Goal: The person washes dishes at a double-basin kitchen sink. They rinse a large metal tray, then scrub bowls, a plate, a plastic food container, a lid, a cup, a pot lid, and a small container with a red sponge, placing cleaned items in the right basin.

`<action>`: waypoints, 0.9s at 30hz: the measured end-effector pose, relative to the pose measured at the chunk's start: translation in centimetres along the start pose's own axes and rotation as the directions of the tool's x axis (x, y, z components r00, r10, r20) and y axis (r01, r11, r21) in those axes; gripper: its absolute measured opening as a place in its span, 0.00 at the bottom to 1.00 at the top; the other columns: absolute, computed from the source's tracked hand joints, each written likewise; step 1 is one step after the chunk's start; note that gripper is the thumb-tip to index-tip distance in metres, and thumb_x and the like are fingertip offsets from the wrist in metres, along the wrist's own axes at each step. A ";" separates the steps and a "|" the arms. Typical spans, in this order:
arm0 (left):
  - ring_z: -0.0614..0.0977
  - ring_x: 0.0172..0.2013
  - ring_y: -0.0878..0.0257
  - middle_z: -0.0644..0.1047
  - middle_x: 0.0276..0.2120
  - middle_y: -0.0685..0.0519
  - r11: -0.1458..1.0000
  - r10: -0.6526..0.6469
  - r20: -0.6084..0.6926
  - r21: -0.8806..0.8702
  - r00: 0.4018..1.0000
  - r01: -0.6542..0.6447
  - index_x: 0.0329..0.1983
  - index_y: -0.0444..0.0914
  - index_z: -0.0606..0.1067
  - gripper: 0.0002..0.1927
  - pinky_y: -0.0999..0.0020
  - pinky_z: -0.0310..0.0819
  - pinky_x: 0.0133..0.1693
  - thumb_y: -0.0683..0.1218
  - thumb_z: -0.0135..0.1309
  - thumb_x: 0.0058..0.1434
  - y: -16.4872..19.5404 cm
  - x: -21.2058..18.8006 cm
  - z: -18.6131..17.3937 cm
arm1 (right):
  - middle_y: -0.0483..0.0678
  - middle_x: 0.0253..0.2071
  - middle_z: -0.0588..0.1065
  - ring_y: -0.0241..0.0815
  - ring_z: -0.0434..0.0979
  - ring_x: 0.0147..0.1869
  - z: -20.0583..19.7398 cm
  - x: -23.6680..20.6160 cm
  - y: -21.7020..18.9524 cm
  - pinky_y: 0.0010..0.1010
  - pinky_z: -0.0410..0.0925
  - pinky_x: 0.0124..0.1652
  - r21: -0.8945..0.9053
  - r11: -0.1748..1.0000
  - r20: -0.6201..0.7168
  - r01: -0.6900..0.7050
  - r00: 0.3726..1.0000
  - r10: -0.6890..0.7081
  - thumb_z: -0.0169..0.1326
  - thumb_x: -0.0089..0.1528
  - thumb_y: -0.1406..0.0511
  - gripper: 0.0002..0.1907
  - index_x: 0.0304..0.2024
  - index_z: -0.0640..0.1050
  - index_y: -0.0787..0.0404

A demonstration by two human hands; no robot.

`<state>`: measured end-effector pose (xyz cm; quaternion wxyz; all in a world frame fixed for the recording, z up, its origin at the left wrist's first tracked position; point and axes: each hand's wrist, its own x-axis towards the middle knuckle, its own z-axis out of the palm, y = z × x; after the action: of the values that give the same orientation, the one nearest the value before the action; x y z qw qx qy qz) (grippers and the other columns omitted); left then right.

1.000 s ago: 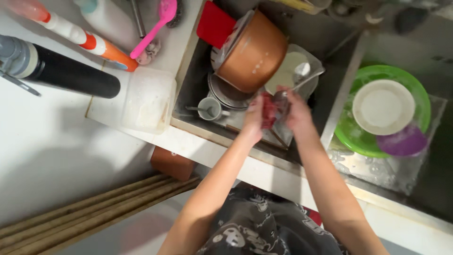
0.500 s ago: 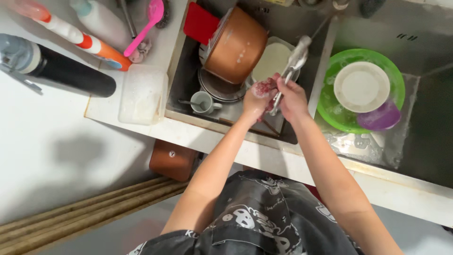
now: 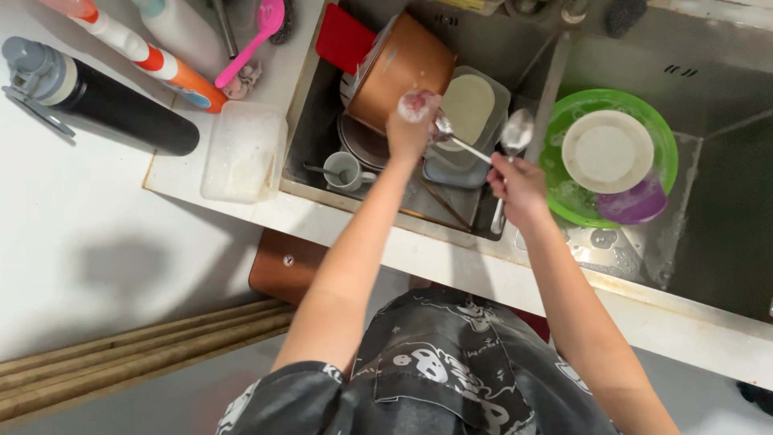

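Observation:
Both hands are over a sink full of dishes (image 3: 419, 201). My left hand (image 3: 409, 129) is closed on a soapy red sponge (image 3: 415, 105), just in front of a copper-coloured pot (image 3: 398, 68). My right hand (image 3: 517, 181) grips metal spoons. One spoon (image 3: 516, 130) points up with its bowl above the hand. A second spoon (image 3: 451, 137) reaches left, its bowl touching the sponge. A handle (image 3: 497, 221) sticks out below the right hand.
A green plate (image 3: 644, 129) carrying a white plate (image 3: 605, 151) and a purple bowl (image 3: 636, 201) sits in the right basin. A white cup (image 3: 348, 169), a red board (image 3: 342, 36), a clear tub (image 3: 241, 153), a black bottle (image 3: 121, 113) and a pink spoon (image 3: 256, 40) lie left.
My hands were pressed together over the dishes and have come apart. The left hand with the sponge moved up toward the pot; the right now holds spoons out to the side.

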<state>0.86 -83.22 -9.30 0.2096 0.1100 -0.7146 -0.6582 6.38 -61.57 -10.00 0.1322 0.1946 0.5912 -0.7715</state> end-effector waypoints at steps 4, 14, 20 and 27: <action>0.74 0.24 0.65 0.76 0.27 0.55 0.700 -0.337 0.034 -0.660 0.941 0.274 0.40 0.39 0.73 0.08 0.69 0.65 0.25 0.41 0.60 0.60 -1.6 -3.3 4.5 | 0.45 0.21 0.71 0.30 0.61 0.19 1.9 -1.8 0.6 0.23 0.51 0.20 -0.226 0.974 0.110 0.033 0.994 -0.009 0.55 0.69 0.62 0.14 0.31 0.75 0.64; 0.74 0.25 0.70 0.76 0.26 0.56 0.779 -0.286 0.067 -0.565 0.956 0.273 0.36 0.35 0.74 0.09 0.73 0.67 0.26 0.44 0.60 0.67 -0.5 -2.5 4.8 | 0.37 0.18 0.62 0.27 0.54 0.18 1.2 -4.2 1.1 0.24 0.48 0.19 -0.271 0.960 0.183 0.069 0.983 -0.019 0.49 0.70 0.62 0.13 0.48 0.80 0.63; 0.74 0.19 0.69 0.78 0.26 0.56 0.645 -0.308 0.380 -0.591 0.872 0.485 0.37 0.41 0.75 0.09 0.73 0.63 0.21 0.38 0.62 0.55 -1.1 -4.1 5.8 | 0.38 0.20 0.64 0.27 0.55 0.20 0.0 -4.4 2.1 0.25 0.49 0.19 -0.276 0.959 0.107 0.062 0.994 -0.034 0.52 0.73 0.62 0.15 0.41 0.73 0.72; 0.77 0.22 0.67 0.77 0.26 0.55 0.650 -0.368 0.221 -0.634 0.903 0.420 0.37 0.36 0.74 0.07 0.72 0.70 0.24 0.44 0.58 0.66 -0.8 -5.0 8.9 | 0.36 0.19 0.62 0.26 0.54 0.19 -2.4 -4.2 2.0 0.24 0.47 0.20 -0.178 0.979 0.105 0.097 0.991 -0.080 0.50 0.72 0.63 0.10 0.44 0.77 0.64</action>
<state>1.24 -73.21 -11.30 0.0608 0.1558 -0.3966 -0.9026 11.35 -59.88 -10.35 0.1436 0.1174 0.6604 -0.7277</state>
